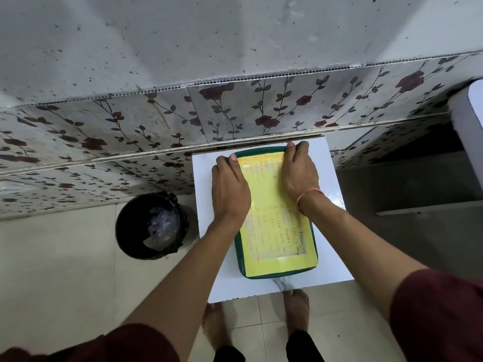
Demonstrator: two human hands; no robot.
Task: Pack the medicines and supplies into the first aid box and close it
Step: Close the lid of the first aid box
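The first aid box [277, 246] is a dark green flat case with a yellow handwritten label covering its lid. It lies shut on a small white table [209, 231]. My left hand [230, 189] rests palm down on the lid's far left part, fingers over the left edge. My right hand [298, 173] presses on the far right part, fingertips curled over the far rim. No medicines or supplies are visible outside the box.
A black bin [151, 226] with a plastic liner stands on the floor left of the table. A floral-tiled wall [235, 111] runs just behind the table. A grey piece of furniture [465, 121] stands at the right. My bare feet are under the near table edge.
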